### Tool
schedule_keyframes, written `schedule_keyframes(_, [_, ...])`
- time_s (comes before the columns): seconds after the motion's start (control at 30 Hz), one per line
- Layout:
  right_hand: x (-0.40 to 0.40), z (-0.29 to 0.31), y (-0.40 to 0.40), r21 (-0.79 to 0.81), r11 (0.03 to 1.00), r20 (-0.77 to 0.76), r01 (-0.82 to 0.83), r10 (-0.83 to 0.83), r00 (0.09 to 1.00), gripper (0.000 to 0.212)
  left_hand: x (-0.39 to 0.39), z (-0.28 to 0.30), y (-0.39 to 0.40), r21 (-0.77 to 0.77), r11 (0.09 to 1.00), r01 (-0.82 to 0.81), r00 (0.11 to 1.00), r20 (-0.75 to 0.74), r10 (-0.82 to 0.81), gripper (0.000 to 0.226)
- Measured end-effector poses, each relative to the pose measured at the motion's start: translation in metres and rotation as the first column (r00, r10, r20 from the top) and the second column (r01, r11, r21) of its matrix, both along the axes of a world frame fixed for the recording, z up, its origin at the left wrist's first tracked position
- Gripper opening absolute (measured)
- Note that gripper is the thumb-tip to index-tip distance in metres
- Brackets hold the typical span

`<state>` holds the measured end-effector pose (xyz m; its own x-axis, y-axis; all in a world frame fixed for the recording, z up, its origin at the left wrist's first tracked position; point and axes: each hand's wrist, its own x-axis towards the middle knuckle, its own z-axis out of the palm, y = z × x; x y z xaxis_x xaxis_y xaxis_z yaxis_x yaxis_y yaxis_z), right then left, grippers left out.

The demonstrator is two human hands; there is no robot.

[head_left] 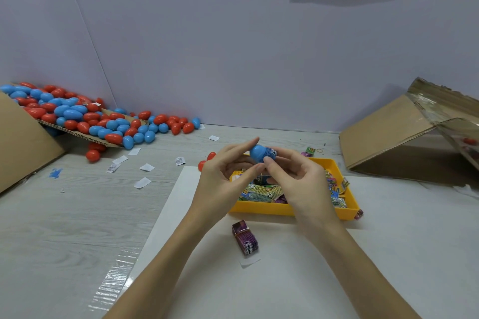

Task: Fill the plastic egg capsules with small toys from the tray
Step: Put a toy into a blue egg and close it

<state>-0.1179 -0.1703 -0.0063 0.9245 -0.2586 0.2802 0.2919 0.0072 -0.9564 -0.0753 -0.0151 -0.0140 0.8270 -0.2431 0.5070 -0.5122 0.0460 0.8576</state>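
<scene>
Both hands meet above the yellow tray (290, 208), which holds several small printed toy packets (261, 193). My left hand (223, 176) pinches a blue egg capsule half (258, 153) between fingertips and thumb. My right hand (298, 176) pinches a small printed packet (271, 153) that sticks out of the blue half's open side. Two red capsule pieces (206, 160) lie on the table just left of my left hand, partly hidden by it.
A heap of red and blue egg capsules (85, 118) spills from a cardboard box (23, 142) at the back left. A tipped cardboard box (404, 142) lies at the right. A purple packet bundle (245, 237) lies in front of the tray. Paper slips (142, 182) scatter left.
</scene>
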Motion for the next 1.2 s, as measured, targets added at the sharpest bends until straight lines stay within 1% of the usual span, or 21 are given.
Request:
schedule_keyframes(0.07, [0.0,0.003,-0.002,0.147,0.984,-0.049,-0.096,0.104,0.993,0.022,0.001,-0.001,0.0,0.055,0.998,-0.02,0.998,0.069,0.016,0.052])
schedule_keyframes(0.17, [-0.001,0.005,-0.002,0.379,0.902,-0.086,-0.205,0.255,0.963,0.029,0.002,-0.001,0.001,0.071,0.995,-0.074,0.988,0.139,0.064,0.045])
schedule_keyframes(0.23, [0.0,0.006,-0.001,0.457,0.857,-0.108,-0.236,0.317,0.942,0.034,0.003,-0.001,0.002,0.074,0.995,-0.059,0.988,0.148,0.048,0.042])
schedule_keyframes(0.3, [0.0,0.007,0.0,0.508,0.824,-0.119,-0.25,0.355,0.927,0.038,0.003,0.0,0.003,0.088,0.995,-0.037,0.993,0.116,0.027,0.044])
schedule_keyframes(0.37, [0.0,0.008,0.0,0.543,0.802,-0.111,-0.251,0.365,0.924,0.038,0.003,0.001,0.003,0.074,0.997,-0.014,0.997,0.071,0.009,0.044])
schedule_keyframes(0.4, [0.0,0.008,0.0,0.542,0.804,-0.105,-0.245,0.354,0.929,0.036,0.002,0.002,0.002,0.06,0.998,0.002,0.999,0.048,-0.005,0.044])
schedule_keyframes(0.47, [0.0,0.007,0.0,0.496,0.841,-0.086,-0.218,0.297,0.951,0.03,0.0,0.003,0.001,0.031,0.999,0.044,0.999,0.008,-0.045,0.041])
schedule_keyframes(0.53, [-0.001,0.006,0.0,0.386,0.907,-0.07,-0.168,0.21,0.975,0.024,0.0,0.003,0.001,0.006,0.997,0.078,0.997,-0.03,-0.078,0.036])
schedule_keyframes(0.63, [0.0,0.002,0.0,0.18,0.983,-0.078,-0.039,0.054,0.996,0.017,0.001,0.001,0.0,-0.008,1.0,0.026,0.998,-0.063,-0.027,0.027])
schedule_keyframes(0.7, [0.001,-0.002,0.0,0.143,0.987,-0.103,0.076,-0.062,0.993,0.011,0.003,-0.002,-0.001,-0.045,0.999,-0.013,0.994,-0.106,0.008,0.022])
schedule_keyframes(0.8, [0.003,-0.003,-0.003,0.197,0.966,-0.138,0.167,-0.141,0.98,0.008,0.009,-0.002,0.003,-0.138,0.988,-0.076,0.983,-0.175,0.051,0.02])
schedule_keyframes(0.83, [0.004,-0.003,-0.004,0.234,0.958,-0.154,0.169,-0.135,0.979,0.009,0.011,-0.002,0.004,-0.142,0.985,-0.1,0.978,-0.196,0.071,0.026])
schedule_keyframes(0.9, [0.004,-0.002,-0.006,0.344,0.928,-0.18,0.142,-0.083,0.98,0.008,0.01,-0.002,0.005,-0.077,0.988,-0.137,0.966,-0.23,0.116,0.037])
schedule_keyframes(0.97, [0.005,-0.001,-0.006,0.426,0.898,-0.186,0.107,-0.029,0.982,0.01,0.006,-0.003,0.001,0.042,0.989,-0.139,0.964,-0.221,0.145,0.037])
schedule_keyframes(1.03, [0.004,-0.001,-0.004,0.467,0.882,-0.179,0.068,0.019,0.984,0.015,0.0,-0.003,-0.005,0.141,0.986,-0.087,0.97,-0.213,0.116,0.034])
schedule_keyframes(1.1, [0.003,-0.001,-0.003,0.472,0.881,-0.175,0.04,0.049,0.983,0.019,-0.004,-0.003,-0.009,0.174,0.983,-0.054,0.978,-0.19,0.087,0.034])
schedule_keyframes(1.13, [0.003,-0.001,-0.002,0.464,0.885,-0.177,0.031,0.059,0.982,0.019,-0.005,-0.003,-0.009,0.177,0.983,-0.056,0.981,-0.171,0.087,0.03])
schedule_keyframes(1.2, [0.002,-0.001,-0.002,0.449,0.893,-0.19,0.021,0.073,0.979,0.019,-0.005,-0.002,-0.008,0.184,0.978,-0.094,0.988,-0.106,0.115,0.012])
